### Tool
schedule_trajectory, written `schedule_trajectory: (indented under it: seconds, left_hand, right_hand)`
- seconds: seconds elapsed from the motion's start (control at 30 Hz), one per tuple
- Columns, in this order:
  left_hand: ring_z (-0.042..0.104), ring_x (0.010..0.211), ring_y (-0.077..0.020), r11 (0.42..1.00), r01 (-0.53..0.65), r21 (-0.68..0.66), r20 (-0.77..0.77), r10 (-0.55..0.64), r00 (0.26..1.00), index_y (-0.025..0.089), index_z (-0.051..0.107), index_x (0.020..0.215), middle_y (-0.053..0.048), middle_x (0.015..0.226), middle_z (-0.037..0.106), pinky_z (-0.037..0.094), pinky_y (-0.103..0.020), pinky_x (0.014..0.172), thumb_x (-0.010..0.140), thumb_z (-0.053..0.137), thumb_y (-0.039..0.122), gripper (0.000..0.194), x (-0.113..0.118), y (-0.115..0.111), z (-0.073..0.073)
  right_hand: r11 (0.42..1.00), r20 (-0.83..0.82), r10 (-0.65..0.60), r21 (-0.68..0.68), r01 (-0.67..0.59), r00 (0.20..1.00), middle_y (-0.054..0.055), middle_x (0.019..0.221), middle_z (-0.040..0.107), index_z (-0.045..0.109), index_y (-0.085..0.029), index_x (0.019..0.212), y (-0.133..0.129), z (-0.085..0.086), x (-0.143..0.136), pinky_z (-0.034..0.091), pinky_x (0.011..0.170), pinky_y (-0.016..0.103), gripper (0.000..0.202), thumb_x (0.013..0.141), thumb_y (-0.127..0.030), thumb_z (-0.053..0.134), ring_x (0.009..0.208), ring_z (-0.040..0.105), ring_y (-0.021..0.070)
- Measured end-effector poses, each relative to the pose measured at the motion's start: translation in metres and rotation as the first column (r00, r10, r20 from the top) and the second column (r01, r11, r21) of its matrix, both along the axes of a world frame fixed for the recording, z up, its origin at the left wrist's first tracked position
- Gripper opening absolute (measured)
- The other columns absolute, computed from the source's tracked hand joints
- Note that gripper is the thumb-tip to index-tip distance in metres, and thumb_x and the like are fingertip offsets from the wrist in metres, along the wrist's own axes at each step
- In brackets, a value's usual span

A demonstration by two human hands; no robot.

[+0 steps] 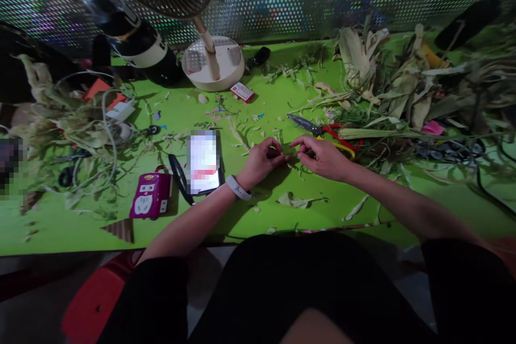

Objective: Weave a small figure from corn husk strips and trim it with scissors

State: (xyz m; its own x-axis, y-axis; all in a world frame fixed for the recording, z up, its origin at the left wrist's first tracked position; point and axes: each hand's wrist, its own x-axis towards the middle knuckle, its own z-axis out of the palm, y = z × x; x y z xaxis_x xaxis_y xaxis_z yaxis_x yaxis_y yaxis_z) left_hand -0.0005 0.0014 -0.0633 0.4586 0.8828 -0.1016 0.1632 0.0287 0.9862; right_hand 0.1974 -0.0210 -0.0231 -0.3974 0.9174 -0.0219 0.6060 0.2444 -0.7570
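Observation:
My left hand (pixel 264 161), with a pale band on its wrist, is low over the green tabletop with thumb and fingertips pinched together. Facing it across a small gap, my right hand (pixel 320 158) has thumb and fingers bent in a pinch. What the fingertips hold, if anything, is too small to make out. Just beyond the right hand lies a cutting tool (pixel 305 124) with dark blades and red handles; a yellow handle (pixel 342 149) shows beside that hand. A dried leaf scrap (pixel 296 201) lies on the near side of the hands.
A lit phone (pixel 203 161) and a purple power adapter (pixel 149 196) lie left. A fan base (pixel 213 67), a dark bottle (pixel 141 48) and a small red-and-white box (pixel 243 92) stand behind. Dried husks (pixel 415 86) heap on the right; more plant scraps and a white cable (pixel 107 140) are left.

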Motion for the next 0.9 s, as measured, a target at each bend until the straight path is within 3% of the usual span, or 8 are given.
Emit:
schedule_trajectory:
  seconds: [0.27, 0.47, 0.57, 0.7, 0.77, 0.83, 0.9]
  left_hand:
    - [0.068, 0.074, -0.0148, 0.984, 0.045, 0.174, -0.063, -0.034, 0.997, 0.016, 0.064, 0.087, -0.005, 0.082, 0.073, 0.058, -0.031, 0.073, 0.078, 0.071, 0.031, 0.019, -0.001, 0.000, -0.004]
    - [0.067, 0.069, -0.0187, 0.972, 0.043, 0.233, -0.060, -0.030, 0.998, 0.018, 0.067, 0.075, -0.003, 0.071, 0.070, 0.056, -0.035, 0.065, 0.079, 0.068, 0.035, 0.018, -0.003, -0.001, -0.005]
    - [0.066, 0.069, -0.0167, 0.986, 0.039, 0.165, -0.012, -0.038, 0.999, 0.018, 0.068, 0.074, -0.003, 0.073, 0.071, 0.056, -0.032, 0.065, 0.078, 0.068, 0.036, 0.019, -0.002, -0.001, -0.002]
    - [0.064, 0.065, -0.0123, 0.999, 0.031, 0.043, -0.006, -0.031, 1.000, 0.013, 0.070, 0.086, -0.004, 0.076, 0.072, 0.053, -0.025, 0.061, 0.080, 0.065, 0.032, 0.020, -0.002, -0.001, -0.001]
    - [0.064, 0.063, -0.0121, 0.998, 0.033, 0.045, -0.027, -0.032, 0.999, 0.013, 0.071, 0.086, -0.005, 0.074, 0.071, 0.052, -0.024, 0.060, 0.080, 0.065, 0.032, 0.021, -0.003, 0.000, -0.001]
    - [0.065, 0.066, -0.0128, 0.997, 0.040, 0.073, -0.037, -0.037, 0.999, 0.013, 0.071, 0.085, -0.005, 0.075, 0.071, 0.052, -0.025, 0.063, 0.080, 0.065, 0.031, 0.019, -0.003, 0.001, -0.001]
    - [0.065, 0.069, -0.0129, 0.992, 0.043, 0.122, -0.058, -0.036, 0.998, 0.014, 0.070, 0.084, -0.005, 0.077, 0.072, 0.053, -0.025, 0.066, 0.080, 0.064, 0.027, 0.015, -0.004, 0.001, -0.001]
  right_hand:
    - [1.000, 0.038, 0.020, 0.008, -0.020, 0.999, 0.004, 0.083, 0.067, 0.056, -0.016, 0.113, 0.003, 0.005, -0.011, 0.034, 0.057, 0.025, 0.030, 0.084, -0.023, 0.049, 0.058, 0.052, 0.0119]
    - [0.982, 0.192, 0.135, 0.107, -0.158, 0.972, 0.009, 0.099, 0.070, 0.055, -0.017, 0.118, 0.002, 0.004, -0.028, 0.037, 0.062, 0.028, 0.032, 0.089, -0.024, 0.045, 0.074, 0.061, 0.0181]
    - [0.927, 0.303, 0.308, 0.117, -0.356, 0.902, 0.010, 0.096, 0.071, 0.056, -0.017, 0.119, -0.013, 0.013, -0.031, 0.034, 0.058, 0.028, 0.033, 0.091, -0.032, 0.046, 0.068, 0.060, 0.0183]
    - [0.786, 0.381, 0.558, 0.042, -0.617, 0.737, 0.007, 0.076, 0.070, 0.057, -0.014, 0.115, -0.042, 0.029, -0.027, 0.029, 0.053, 0.027, 0.032, 0.092, -0.035, 0.049, 0.057, 0.057, 0.0162]
    - [0.817, 0.416, 0.497, 0.071, -0.572, 0.761, 0.007, 0.075, 0.070, 0.060, -0.014, 0.108, -0.048, 0.030, -0.022, 0.027, 0.052, 0.027, 0.028, 0.094, -0.031, 0.042, 0.055, 0.055, 0.0150]
    - [0.920, 0.443, 0.291, 0.114, -0.375, 0.848, 0.008, 0.080, 0.070, 0.062, -0.014, 0.104, -0.043, 0.025, -0.016, 0.027, 0.052, 0.026, 0.032, 0.097, -0.030, 0.035, 0.054, 0.054, 0.0135]
    - [0.976, 0.467, 0.050, 0.164, -0.141, 0.883, 0.011, 0.091, 0.070, 0.062, -0.013, 0.108, -0.029, 0.015, -0.009, 0.030, 0.053, 0.027, 0.034, 0.097, -0.029, 0.033, 0.060, 0.057, 0.0150]
